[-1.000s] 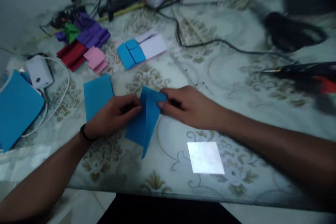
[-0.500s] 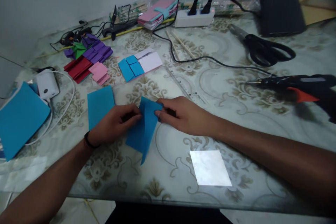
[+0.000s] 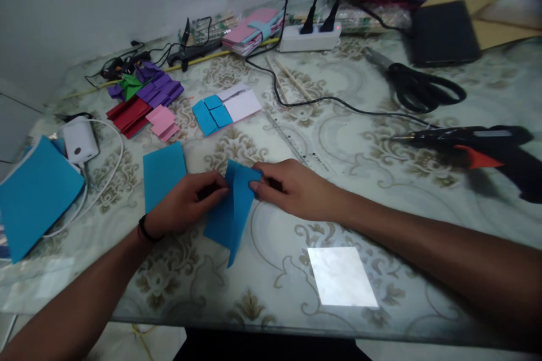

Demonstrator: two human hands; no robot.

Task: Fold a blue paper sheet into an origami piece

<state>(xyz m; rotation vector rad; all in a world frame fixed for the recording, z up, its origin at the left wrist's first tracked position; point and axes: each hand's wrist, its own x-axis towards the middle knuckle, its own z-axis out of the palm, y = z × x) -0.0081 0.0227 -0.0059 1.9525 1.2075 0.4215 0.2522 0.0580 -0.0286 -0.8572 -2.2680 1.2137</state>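
Note:
A creased blue paper (image 3: 241,197) stands partly folded over the table between my hands. My left hand (image 3: 188,197), with a dark band at the wrist, pinches its left side. At its upper right corner my right hand (image 3: 292,186) grips the edge between thumb and fingers. Beside my left hand lies a flat blue sheet (image 3: 163,172), partly covered by that hand. Further back, a white card with blue folded pieces (image 3: 243,106) rests on the table.
Folded purple (image 3: 158,87), red (image 3: 128,115) and pink papers (image 3: 162,122) lie at back left. A white device (image 3: 80,140) and large blue paper (image 3: 40,197) are left. Scissors (image 3: 417,87), a glue gun (image 3: 474,138) and a power strip (image 3: 310,38) stand right and behind.
The camera view has shifted slightly, so the table items appear a little lower. Both hands keep their hold on the creased blue paper, which looks nearly unchanged.

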